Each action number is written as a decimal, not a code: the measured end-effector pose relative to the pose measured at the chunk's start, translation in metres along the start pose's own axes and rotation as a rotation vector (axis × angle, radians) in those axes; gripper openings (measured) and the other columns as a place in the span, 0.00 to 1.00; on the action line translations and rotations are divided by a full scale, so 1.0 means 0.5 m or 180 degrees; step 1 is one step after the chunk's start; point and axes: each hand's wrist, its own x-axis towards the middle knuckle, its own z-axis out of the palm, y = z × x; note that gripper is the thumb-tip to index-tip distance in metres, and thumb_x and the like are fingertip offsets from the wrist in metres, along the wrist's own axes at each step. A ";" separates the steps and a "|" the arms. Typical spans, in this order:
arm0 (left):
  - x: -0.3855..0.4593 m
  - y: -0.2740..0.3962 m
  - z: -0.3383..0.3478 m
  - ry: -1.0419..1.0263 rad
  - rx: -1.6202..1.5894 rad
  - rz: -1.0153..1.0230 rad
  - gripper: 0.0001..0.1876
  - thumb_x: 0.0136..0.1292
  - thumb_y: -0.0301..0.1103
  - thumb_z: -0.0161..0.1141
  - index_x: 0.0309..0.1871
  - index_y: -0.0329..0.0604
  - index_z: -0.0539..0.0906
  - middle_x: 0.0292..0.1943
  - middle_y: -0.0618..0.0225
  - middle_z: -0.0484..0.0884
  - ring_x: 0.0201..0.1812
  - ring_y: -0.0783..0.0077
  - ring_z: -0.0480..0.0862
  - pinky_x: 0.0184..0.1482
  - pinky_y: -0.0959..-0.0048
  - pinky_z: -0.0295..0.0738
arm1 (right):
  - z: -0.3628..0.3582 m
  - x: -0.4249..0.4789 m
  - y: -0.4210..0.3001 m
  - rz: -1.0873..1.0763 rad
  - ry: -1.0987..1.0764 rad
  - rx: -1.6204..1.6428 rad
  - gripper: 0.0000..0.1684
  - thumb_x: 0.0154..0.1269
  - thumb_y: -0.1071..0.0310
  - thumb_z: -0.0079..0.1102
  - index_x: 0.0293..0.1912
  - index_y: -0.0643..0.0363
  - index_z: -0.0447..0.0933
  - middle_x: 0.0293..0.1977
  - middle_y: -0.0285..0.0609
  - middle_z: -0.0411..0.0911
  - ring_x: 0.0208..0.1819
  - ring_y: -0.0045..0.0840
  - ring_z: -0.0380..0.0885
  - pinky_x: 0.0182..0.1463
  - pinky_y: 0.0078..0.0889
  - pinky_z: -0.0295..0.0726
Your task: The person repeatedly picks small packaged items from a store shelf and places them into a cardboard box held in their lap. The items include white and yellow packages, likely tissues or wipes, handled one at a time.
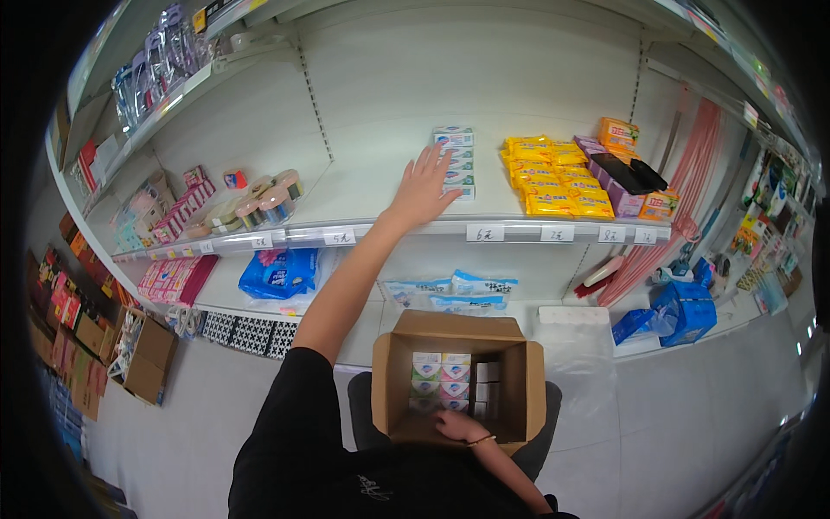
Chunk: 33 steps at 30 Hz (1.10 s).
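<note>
My left hand (425, 188) reaches over the white shelf board, palm down with fingers spread, holding nothing. Its fingers overlap the left side of a row of small boxed soap bars (459, 159); whether they touch is hard to tell. Below the shelf, an open cardboard carton (457, 324) sits at my lap, between my legs. Inside stand white, green and pink soap boxes (455, 373), with more white boxes (486, 389) along the right. My right hand (457, 425) is in the carton's near end with its fingers curled by the lowest soap boxes. Its fingertips are partly hidden.
Yellow soap packs (557, 175) stand right of the row, beside a black phone-like object (622, 174) on purple packs. A price rail (415, 231) edges the shelf. Blue-white packets (454, 292) lie below. Clear plastic wrap (577, 363) hangs to the right.
</note>
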 end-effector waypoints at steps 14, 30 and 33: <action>-0.024 -0.038 0.038 -0.0395 -0.1275 -0.0683 0.31 0.65 0.46 0.68 0.66 0.38 0.73 0.65 0.48 0.73 0.69 0.42 0.71 0.67 0.53 0.70 | 0.007 0.010 0.009 0.0062 -0.0118 -0.0164 0.23 0.67 0.57 0.52 0.55 0.58 0.80 0.52 0.58 0.82 0.55 0.53 0.81 0.60 0.52 0.79; -0.533 0.155 -0.032 0.0593 -0.1474 0.0040 0.43 0.41 0.25 0.82 0.65 0.45 0.74 0.60 0.53 0.76 0.61 0.48 0.78 0.63 0.54 0.73 | -0.070 -0.004 -0.066 0.0340 0.1347 0.3382 0.28 0.85 0.47 0.36 0.63 0.58 0.72 0.46 0.43 0.84 0.47 0.26 0.83 0.53 0.31 0.81; -0.667 0.198 -0.039 -0.0145 -0.1674 -0.0491 0.39 0.44 0.30 0.82 0.63 0.45 0.77 0.59 0.56 0.77 0.60 0.49 0.77 0.62 0.54 0.74 | -0.086 -0.012 -0.061 0.0084 0.1308 0.3938 0.37 0.85 0.41 0.26 0.71 0.60 0.64 0.50 0.47 0.83 0.48 0.30 0.84 0.54 0.33 0.83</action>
